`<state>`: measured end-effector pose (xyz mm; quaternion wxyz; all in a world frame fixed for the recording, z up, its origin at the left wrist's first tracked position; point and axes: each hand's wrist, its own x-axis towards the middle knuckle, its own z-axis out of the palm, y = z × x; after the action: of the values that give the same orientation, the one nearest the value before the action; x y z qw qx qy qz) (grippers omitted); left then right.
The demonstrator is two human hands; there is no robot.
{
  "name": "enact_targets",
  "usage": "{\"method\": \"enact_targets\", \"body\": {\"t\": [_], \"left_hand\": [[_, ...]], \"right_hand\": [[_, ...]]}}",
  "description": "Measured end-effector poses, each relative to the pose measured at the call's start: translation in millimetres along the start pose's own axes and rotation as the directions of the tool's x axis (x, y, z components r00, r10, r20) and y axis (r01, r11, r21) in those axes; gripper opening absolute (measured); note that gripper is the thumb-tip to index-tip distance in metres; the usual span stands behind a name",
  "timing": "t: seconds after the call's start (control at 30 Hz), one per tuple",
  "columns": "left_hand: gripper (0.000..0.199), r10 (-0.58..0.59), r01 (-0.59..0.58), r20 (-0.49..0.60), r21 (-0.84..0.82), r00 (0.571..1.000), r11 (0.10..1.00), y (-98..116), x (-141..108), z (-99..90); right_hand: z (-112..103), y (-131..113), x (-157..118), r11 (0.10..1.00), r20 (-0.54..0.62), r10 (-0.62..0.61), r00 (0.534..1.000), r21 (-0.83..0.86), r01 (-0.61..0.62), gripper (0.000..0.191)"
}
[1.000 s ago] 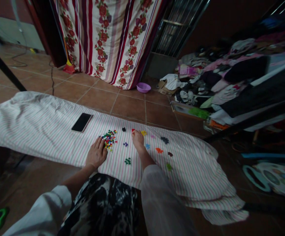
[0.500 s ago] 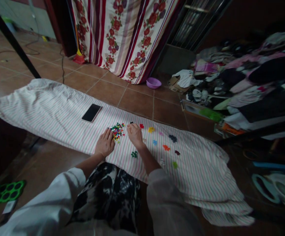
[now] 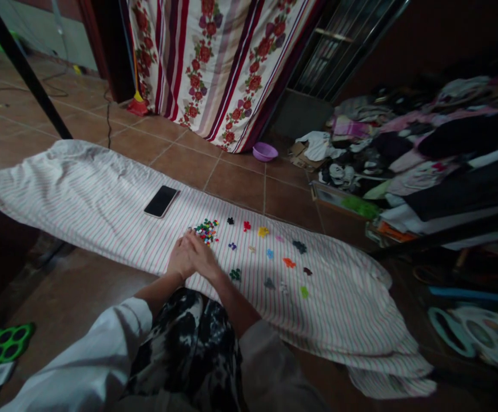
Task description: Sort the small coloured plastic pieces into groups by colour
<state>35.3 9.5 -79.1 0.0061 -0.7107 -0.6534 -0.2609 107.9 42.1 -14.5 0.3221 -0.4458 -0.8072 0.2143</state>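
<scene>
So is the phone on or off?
Looks off: the phone lies face up on the cloth, showing only black. Whether it's just asleep, I can't tell.

blk phone [image 3: 162, 201], prpl basin [image 3: 265, 151], flwr-patt. curtain [image 3: 228, 68]

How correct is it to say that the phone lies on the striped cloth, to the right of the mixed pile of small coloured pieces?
Not fully: the side is wrong. The head view shows the phone to the left of the mixed pile of small coloured pieces. It does lie on the striped cloth.
</scene>
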Motion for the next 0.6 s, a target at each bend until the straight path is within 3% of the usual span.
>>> {"method": "enact_targets", "body": {"t": [0.13,0.23,0.37,0.6], "left_hand": [[0.051,-0.024,0.022,0.019,0.081,1.0,0.996,2,4,-11.9],[0.05,-0.01,0.009,0.007,0.105,1.0,0.994,5,5,-14.6],[0.049,0.007,-0.007,-0.001,0.12,1.0,0.993,4,4,-13.4],[0.05,0.011,-0.015,0.025,0.167,1.0,0.986,5,5,-14.4]], "right_hand": [[-43,52,37,0.983,-0.049,0.131,0.99,-0.121,-0.136,0.03],[-54,83,55,0.952,-0.004,0.232,0.973,-0.205,-0.228,0.032],[-44,104,68,0.929,0.085,0.274,0.958,-0.282,-0.24,0.031],[-23,111,82,0.926,0.194,0.24,0.951,-0.341,-0.164,0.033]]}}
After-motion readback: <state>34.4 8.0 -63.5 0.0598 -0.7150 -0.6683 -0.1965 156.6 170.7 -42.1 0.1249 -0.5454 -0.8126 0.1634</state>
